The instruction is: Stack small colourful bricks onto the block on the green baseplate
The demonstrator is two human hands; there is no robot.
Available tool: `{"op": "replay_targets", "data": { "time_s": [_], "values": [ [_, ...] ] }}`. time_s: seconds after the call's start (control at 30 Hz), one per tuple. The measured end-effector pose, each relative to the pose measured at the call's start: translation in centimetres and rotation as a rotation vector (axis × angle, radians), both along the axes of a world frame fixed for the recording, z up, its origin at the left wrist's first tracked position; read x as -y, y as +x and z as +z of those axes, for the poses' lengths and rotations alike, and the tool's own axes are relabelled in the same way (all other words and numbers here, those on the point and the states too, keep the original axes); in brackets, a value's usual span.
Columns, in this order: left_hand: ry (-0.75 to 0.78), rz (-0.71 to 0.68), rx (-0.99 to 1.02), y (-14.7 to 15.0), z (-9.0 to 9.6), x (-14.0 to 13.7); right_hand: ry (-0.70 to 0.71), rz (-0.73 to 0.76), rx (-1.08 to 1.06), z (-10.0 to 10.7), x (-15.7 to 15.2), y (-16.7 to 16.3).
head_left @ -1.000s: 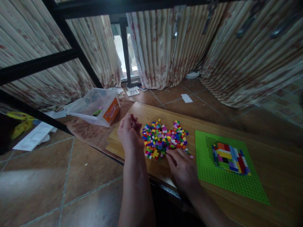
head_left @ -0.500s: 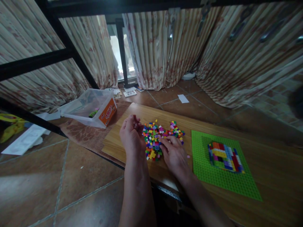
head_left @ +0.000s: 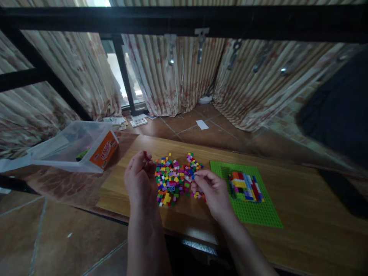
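My right hand (head_left: 211, 189) is closed in a pinch on a small blue brick (head_left: 194, 176), just above the right side of a pile of loose coloured bricks (head_left: 169, 178). Left of the pile, my left hand (head_left: 140, 172) is raised with its fingers curled in; whatever they may hold is hidden. Right of my right hand lies a green baseplate (head_left: 255, 216). On it sits a flat, multicoloured brick build (head_left: 245, 186) with red, yellow, white and blue rows.
A clear plastic box (head_left: 66, 165) with an orange label stands past the left end of the wooden table (head_left: 299, 214). A dark flat object (head_left: 342, 191) lies at the table's right. A large dark shape (head_left: 339, 111) fills the right edge. Black metal bars (head_left: 184, 21) cross above.
My right hand has lifted from the pile and now pinches a blue brick. My left hand stays curled. The view has swung right, showing more of the dark shape.
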State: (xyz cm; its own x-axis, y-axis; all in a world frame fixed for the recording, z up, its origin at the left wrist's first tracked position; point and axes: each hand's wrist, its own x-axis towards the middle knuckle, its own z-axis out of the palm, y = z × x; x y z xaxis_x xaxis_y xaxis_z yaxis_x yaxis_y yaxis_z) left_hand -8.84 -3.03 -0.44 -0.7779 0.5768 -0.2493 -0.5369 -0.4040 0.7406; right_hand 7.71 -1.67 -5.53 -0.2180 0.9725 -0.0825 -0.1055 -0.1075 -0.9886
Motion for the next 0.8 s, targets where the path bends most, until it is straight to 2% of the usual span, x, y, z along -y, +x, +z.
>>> {"op": "replay_targets", "data": {
  "time_s": [0.13,0.23,0.4,0.57,0.8],
  "values": [
    [-0.005,-0.053,0.004,0.7,0.2,-0.5,0.063,-0.170,-0.025,0.7,-1.0,2.4],
    [-0.032,-0.128,-0.042,1.7,0.3,-1.0,0.152,-0.313,0.064,1.0,-2.2,4.9],
    [-0.096,-0.382,-0.153,4.5,-0.2,-1.7,0.198,-0.547,0.252,0.7,-4.2,10.2],
    [-0.136,-0.519,-0.269,7.3,-0.7,-2.3,0.189,-0.580,0.441,-0.4,-5.3,14.1],
    [-0.167,-0.610,-0.324,9.6,-0.5,-2.6,0.207,-0.515,0.754,-0.9,-5.8,14.8]
  ]
}}
